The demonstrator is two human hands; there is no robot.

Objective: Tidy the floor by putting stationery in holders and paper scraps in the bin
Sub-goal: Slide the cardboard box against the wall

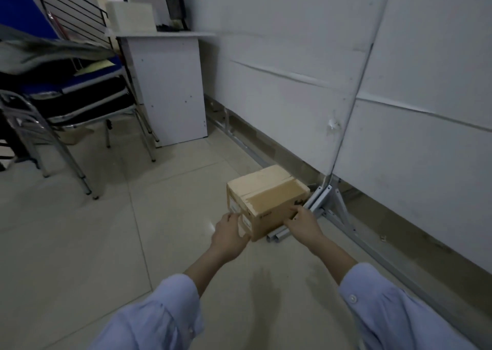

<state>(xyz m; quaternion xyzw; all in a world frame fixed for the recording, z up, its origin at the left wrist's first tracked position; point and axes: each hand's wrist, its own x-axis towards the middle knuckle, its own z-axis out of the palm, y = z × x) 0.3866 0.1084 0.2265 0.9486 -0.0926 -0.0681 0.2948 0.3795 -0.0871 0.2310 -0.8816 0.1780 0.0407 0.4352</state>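
Note:
A closed brown cardboard box (269, 198) sits on the tiled floor next to the white partition wall. My left hand (230, 236) presses against the box's near left corner, fingers wrapped on its labelled side. My right hand (303, 223) grips the near right edge of the box. Both arms wear light blue sleeves. No stationery, holders, paper scraps or bin show in this view.
A metal partition foot (323, 203) and loose tubes (278, 236) lie just right of the box. A white desk (170, 88) stands behind it. Stacked chairs (66, 104) with papers fill the left. Bare floor tiles (80, 243) spread to the left.

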